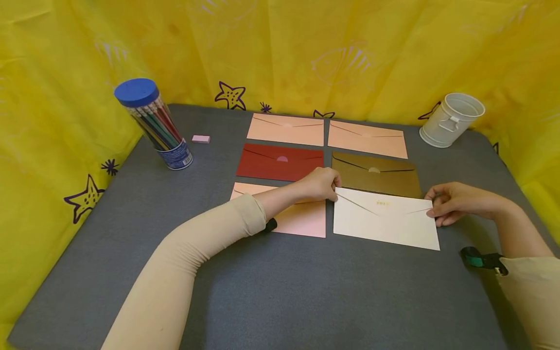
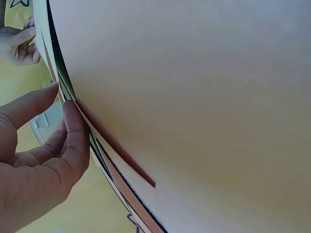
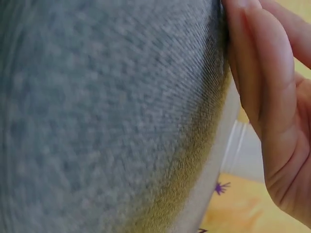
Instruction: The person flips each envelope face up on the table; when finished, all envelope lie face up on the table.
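A white envelope [image 1: 385, 218] with small gold print lies at the front right of a two-column layout of envelopes. My left hand [image 1: 320, 184] pinches its upper left corner, and in the left wrist view the thumb and fingers of that hand [image 2: 58, 141] meet at the paper's edge. At the opposite end my right hand [image 1: 455, 201] pinches the right edge, thumb on the face. Just behind the white one is a gold-brown envelope [image 1: 376, 177]. A pink envelope [image 1: 302, 221] lies to its left, partly under my left forearm.
Behind are a red envelope [image 1: 271, 163] and two peach envelopes, one left [image 1: 280, 133] and one right [image 1: 372, 143]. A blue-lidded tub of pencils [image 1: 153, 121] and an eraser [image 1: 201, 139] stand left; a white metal bucket [image 1: 450, 121] stands at the back right. Yellow cloth [image 1: 280, 53] borders the grey table [image 1: 280, 291].
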A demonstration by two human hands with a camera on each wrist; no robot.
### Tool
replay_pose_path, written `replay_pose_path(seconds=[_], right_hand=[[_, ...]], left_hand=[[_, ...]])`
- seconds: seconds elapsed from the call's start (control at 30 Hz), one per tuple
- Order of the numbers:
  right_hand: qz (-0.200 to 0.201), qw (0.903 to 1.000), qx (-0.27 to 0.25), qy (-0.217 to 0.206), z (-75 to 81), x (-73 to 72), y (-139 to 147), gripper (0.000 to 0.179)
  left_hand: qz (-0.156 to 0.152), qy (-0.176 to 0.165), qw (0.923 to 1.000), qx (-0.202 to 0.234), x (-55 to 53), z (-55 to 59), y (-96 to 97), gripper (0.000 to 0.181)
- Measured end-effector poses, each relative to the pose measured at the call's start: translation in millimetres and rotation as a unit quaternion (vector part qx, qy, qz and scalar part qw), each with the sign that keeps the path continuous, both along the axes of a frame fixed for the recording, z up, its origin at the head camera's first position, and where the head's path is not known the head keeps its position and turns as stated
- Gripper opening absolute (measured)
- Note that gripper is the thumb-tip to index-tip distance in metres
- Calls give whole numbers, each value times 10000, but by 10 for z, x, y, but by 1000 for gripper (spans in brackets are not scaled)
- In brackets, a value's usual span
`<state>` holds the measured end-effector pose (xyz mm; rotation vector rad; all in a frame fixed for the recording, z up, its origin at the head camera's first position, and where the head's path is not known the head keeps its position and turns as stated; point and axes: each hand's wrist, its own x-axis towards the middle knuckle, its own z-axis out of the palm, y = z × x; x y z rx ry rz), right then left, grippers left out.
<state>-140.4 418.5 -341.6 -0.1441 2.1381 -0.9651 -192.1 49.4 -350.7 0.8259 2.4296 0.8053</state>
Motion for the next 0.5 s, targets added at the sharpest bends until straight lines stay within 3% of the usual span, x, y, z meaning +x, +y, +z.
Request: replay_pose_path(seconds=[0.27,0.5], right_hand=[[-25,9979,619,183,56,13,-94,43],[-154,9906,1292,418,120,45,-242,48]], left_hand=[[-45,-87,9999,-23,-1,-3,7,29],[-117,-242,9995,168,-53,8,-43,31]])
